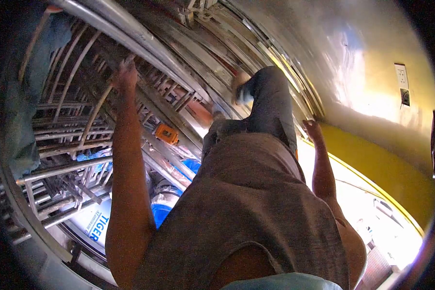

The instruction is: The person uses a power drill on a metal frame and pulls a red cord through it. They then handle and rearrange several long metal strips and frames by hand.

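Observation:
My left hand [125, 73], at the end of my outstretched left arm, overlaps a dark metal bar among the stacked frames. Its fingers look stretched and slightly apart, though dim and blurred. Just below it a thin curved rod [98, 110] runs down among the racks. On the other side of my body, my right hand [313, 129] hangs with its fingers loosely bent and apart, near the ends of long metal strips [302, 92] along the wall. Between my arms, one bent leg [270, 96] in dark trousers reaches forward over the stacked lengths of metal.
Shiny round pipes [125, 31] cross the upper left. An orange boxy item [166, 134] lies among the bars. Below are metal ladder-like frames [65, 166], a white container lettered TIGER [94, 222] and blue plastic [162, 212]. The yellow wall [372, 152] carries a socket [400, 76].

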A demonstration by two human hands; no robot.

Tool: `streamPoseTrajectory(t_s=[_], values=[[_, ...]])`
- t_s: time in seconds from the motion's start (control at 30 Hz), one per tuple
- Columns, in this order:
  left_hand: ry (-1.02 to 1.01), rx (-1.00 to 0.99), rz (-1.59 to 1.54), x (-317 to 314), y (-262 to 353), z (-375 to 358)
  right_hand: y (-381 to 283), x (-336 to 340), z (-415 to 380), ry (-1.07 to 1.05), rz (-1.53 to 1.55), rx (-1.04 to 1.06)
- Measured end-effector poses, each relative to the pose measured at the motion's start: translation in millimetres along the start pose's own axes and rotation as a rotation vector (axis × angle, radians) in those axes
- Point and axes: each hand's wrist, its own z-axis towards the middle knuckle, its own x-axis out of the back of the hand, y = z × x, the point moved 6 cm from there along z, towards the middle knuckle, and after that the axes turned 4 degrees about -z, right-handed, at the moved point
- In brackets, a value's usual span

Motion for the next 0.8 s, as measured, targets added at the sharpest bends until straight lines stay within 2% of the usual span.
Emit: streamPoseTrajectory(t_s=[0.03, 0.07, 0.1, 0.13, 0.2, 0.3, 0.4, 0.57, 0.63, 0.67, 0.73, 0.8], values=[[-0.060, -0.037, 0.148, -15, -17, 9, 14, -18, 8, -0.026, 0.000, 0.017], [-0.107, -0.062, 0.227, -25, -21, 8, -6, -22, -3, -0.058, -0.001, 0.029], [-0.152, -0.090, 0.305, -34, -25, 6, -12, -19, -22, -0.127, -0.107, -0.058], [-0.082, 0.056, 0.227, -27, -33, 4, 7, -45, -17, -0.215, -0.105, -0.010], [-0.025, 0.202, 0.143, -16, -34, 5, 1, -59, -35, -0.356, -0.142, -0.040], [-0.208, 0.250, 0.209, 1, -20, 13, 2, -78, -44, -0.326, -0.196, 0.003], [-0.352, 0.264, 0.297, 27, -23, 4, -26, -79, -45, -0.397, -0.189, -0.037], [-0.282, 0.163, 0.226, 47, -3, 3, -52, -61, -42, -0.314, -0.015, -0.071], [-0.267, 0.121, 0.192, 51, 2, 2, -38, -63, -44, -0.254, 0.044, -0.050], [-0.258, 0.103, 0.174, 55, 8, 3, -40, -55, -50, -0.269, 0.092, -0.105], [-0.252, 0.084, 0.155, 61, 14, 1, -13, -57, -58, -0.231, 0.086, -0.183], [-0.252, 0.078, 0.146, 64, 12, 0, 15, -65, -68, -0.259, 0.003, -0.164]])
